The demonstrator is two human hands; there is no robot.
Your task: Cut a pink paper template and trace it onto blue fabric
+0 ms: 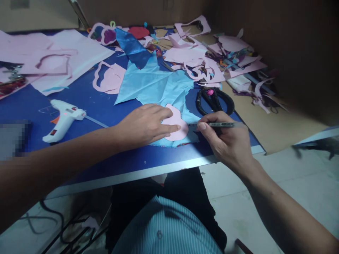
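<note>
My left hand [150,123] presses its loosely spread fingers on the pink cutout [175,119], which lies on the light blue cloth [159,83], likely so neither slips. My right hand [226,135] pinches a pen [222,124], its tip just beside the cutout's right edge, gripped low probably for control. On the worktop [106,165], scissors [214,101] lie beyond the cutout to its right; the glue gun [62,118] is well left, presumably out of my way.

Bench [119,164] blue, front edge [148,172] pale grey. Nr front edge: pink cutout [182,132] on lt-blue cloth [156,83], dk pen [221,124]. Glue gun [64,116] wht. Blk scissors [214,100] w/ pink pivot [210,92] nr R edge. Shirt [159,225] teal w/ wht pinstripes; trousers [190,190] blk.
</note>
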